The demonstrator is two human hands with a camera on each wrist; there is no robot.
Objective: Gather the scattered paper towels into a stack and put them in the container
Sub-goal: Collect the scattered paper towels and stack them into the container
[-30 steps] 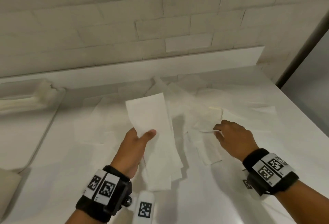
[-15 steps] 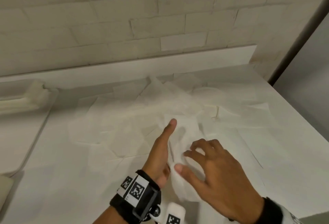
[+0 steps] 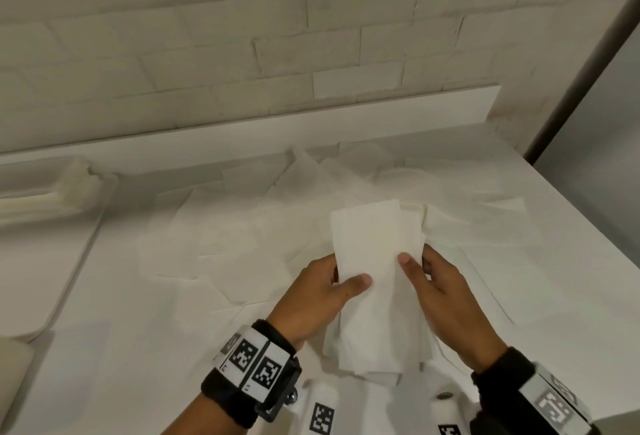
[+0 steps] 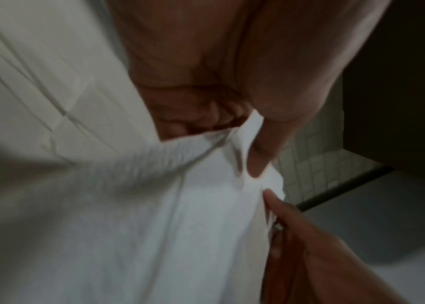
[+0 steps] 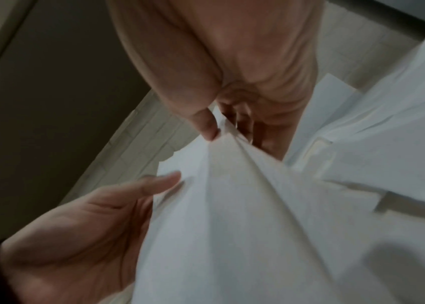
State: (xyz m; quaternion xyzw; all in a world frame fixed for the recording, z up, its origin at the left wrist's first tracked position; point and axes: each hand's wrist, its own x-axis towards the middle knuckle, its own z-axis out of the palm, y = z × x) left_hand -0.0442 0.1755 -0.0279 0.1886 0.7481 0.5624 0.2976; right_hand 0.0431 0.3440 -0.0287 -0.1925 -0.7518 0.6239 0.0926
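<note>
A small stack of white paper towels (image 3: 375,261) is held up above the white counter (image 3: 104,365). My left hand (image 3: 325,291) pinches its left edge, thumb on top. My right hand (image 3: 436,282) pinches the right edge the same way. In the left wrist view the thumb presses into the paper towels (image 4: 180,205); in the right wrist view thumb and fingers clamp the paper towels (image 5: 245,195). Several loose paper towels (image 3: 242,227) lie scattered on the counter behind. At the far left stands a white container (image 3: 52,261) with folded towels at its back.
A white brick wall (image 3: 277,36) with a low ledge (image 3: 242,130) bounds the counter at the back. The counter's right edge (image 3: 588,227) drops off beside a dark vertical strip. White tagged camera mounts (image 3: 322,417) hang under both wrists.
The right hand left the loose sheets on the right and came over to the stack. Both hands now hold the stack between them, further right and raised.
</note>
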